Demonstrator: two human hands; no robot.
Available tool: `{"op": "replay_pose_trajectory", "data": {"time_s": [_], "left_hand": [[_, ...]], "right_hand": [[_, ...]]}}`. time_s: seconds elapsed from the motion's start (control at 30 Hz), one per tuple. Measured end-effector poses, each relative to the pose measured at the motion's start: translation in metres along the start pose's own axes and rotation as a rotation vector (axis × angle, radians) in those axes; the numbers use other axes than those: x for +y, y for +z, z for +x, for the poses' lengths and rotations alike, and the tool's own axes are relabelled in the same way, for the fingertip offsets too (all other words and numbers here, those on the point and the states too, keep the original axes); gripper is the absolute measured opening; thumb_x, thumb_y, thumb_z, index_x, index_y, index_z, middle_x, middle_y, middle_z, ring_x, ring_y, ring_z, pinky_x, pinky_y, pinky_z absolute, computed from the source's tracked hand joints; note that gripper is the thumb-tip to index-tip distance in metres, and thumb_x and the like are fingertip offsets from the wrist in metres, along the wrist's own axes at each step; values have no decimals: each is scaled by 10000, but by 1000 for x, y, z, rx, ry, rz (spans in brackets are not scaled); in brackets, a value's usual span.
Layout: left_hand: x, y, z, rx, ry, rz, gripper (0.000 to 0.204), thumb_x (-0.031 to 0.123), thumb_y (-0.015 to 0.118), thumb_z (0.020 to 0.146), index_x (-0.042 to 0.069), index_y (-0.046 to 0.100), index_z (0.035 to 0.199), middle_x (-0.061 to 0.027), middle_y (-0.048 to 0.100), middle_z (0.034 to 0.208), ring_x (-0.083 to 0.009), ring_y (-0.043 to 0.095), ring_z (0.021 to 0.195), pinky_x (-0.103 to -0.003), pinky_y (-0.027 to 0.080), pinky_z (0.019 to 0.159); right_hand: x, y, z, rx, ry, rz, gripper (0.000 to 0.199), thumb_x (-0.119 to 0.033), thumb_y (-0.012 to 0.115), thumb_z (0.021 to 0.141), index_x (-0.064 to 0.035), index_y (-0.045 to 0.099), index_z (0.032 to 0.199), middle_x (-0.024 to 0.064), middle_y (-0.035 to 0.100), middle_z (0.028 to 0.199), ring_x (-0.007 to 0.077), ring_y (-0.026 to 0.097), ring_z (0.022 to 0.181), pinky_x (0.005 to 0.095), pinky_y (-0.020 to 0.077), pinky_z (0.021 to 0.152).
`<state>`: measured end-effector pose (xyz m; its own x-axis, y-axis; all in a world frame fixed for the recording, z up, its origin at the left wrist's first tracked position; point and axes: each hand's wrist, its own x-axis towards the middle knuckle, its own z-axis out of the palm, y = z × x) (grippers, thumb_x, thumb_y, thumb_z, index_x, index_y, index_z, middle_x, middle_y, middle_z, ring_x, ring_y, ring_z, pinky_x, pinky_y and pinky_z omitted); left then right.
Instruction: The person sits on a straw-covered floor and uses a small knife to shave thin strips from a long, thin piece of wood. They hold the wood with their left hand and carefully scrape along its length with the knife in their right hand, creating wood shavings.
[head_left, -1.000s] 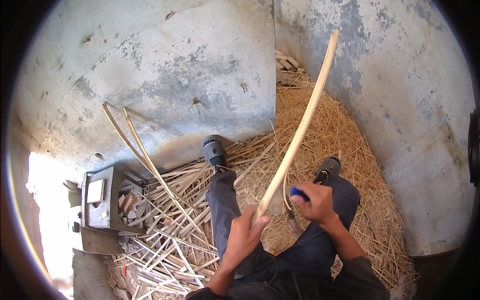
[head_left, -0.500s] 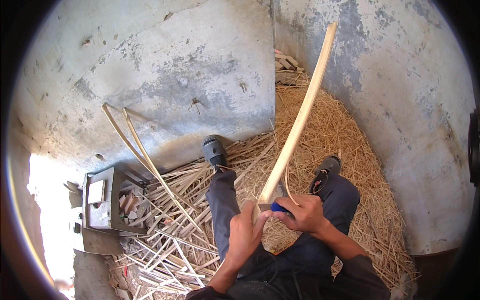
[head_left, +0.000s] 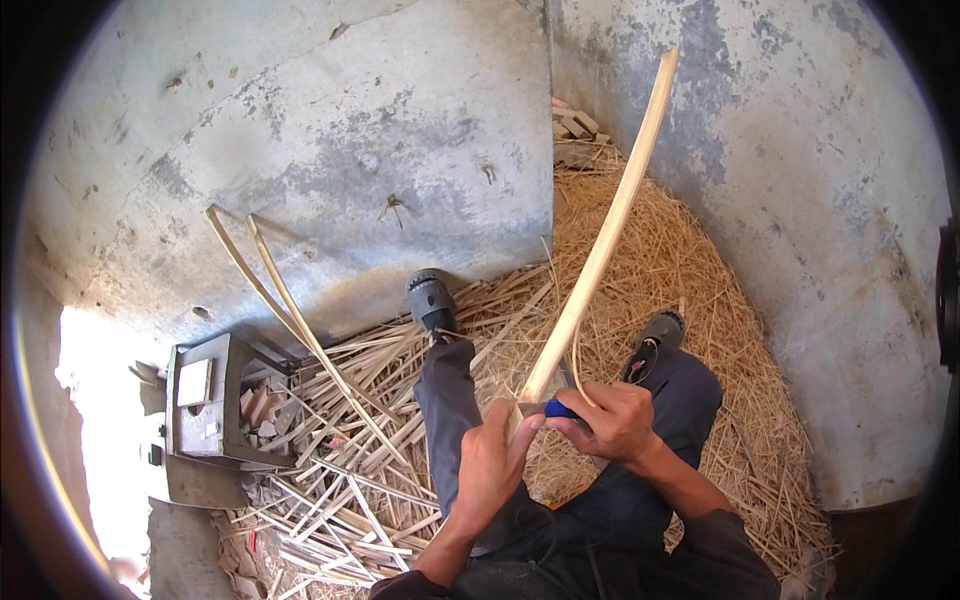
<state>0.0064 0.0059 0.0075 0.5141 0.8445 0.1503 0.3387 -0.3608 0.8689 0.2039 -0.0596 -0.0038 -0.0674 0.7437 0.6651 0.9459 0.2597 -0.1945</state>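
Note:
A long pale split bamboo strip (head_left: 607, 235) slants up and away from my lap toward the far right wall. My left hand (head_left: 488, 455) is closed round its near end, thumb pointing up to the blade. In my right hand (head_left: 612, 422) is a knife with a blue handle (head_left: 560, 408). Its short metal blade (head_left: 530, 408) lies across the strip, right by my left thumb. A thin curled shaving (head_left: 577, 362) rises beside the strip and bends down to my right fingers. Part of the knife handle is hidden by those fingers.
Loose bamboo slats (head_left: 340, 510) litter the floor on the left. Two longer strips (head_left: 290, 295) lean on the wall (head_left: 330, 130). A heap of fine shavings (head_left: 735, 420) spreads to the right. An open box-like metal case (head_left: 205, 400) stands far left. My shoes (head_left: 430, 295) rest among the scraps.
The strip's far end has shifted very slightly right and down. Both hands keep their grips, with the blade still across the strip.

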Motion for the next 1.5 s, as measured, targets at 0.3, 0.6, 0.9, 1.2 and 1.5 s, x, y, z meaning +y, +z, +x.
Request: {"op": "replay_pose_trajectory", "data": {"time_s": [0.3,0.6,0.9,1.2,1.5], "left_hand": [[4,-4,0,-38,-57,-68,286,265,673,1062,-13,610,1038,-216,606,689,-382,586,602,-435,453,570],[-11,-1,-31,-141,-98,-53,268,239,670,1056,-15,620,989,-155,544,642,-202,515,565,-379,423,560],[-11,-7,-18,-121,-114,-100,285,242,670,1061,-28,607,993,-157,572,659,-248,513,569,-385,437,573],[5,0,-14,-125,-109,-96,301,257,684,1057,-29,603,1005,-198,617,672,-321,626,588,-417,472,580],[-1,-2,-29,-147,-114,-86,280,230,653,1062,-12,587,939,-115,528,611,-157,475,552,-367,407,545]], "right_hand": [[-3,0,3,37,-3,-2,328,-445,802,913,-129,770,997,-19,523,650,153,540,497,319,407,459],[96,-43,29,460,640,-91,327,-332,689,1046,-12,753,1059,113,684,706,201,660,601,351,493,577],[53,-23,-6,231,414,203,351,-371,748,990,-20,740,1012,113,719,791,251,705,634,359,540,588],[17,-12,-3,63,157,227,338,-375,794,939,-44,746,981,86,727,791,262,719,636,351,556,570],[33,-26,11,148,160,102,310,-375,788,948,-68,744,936,62,727,763,229,710,607,331,538,546]]}}
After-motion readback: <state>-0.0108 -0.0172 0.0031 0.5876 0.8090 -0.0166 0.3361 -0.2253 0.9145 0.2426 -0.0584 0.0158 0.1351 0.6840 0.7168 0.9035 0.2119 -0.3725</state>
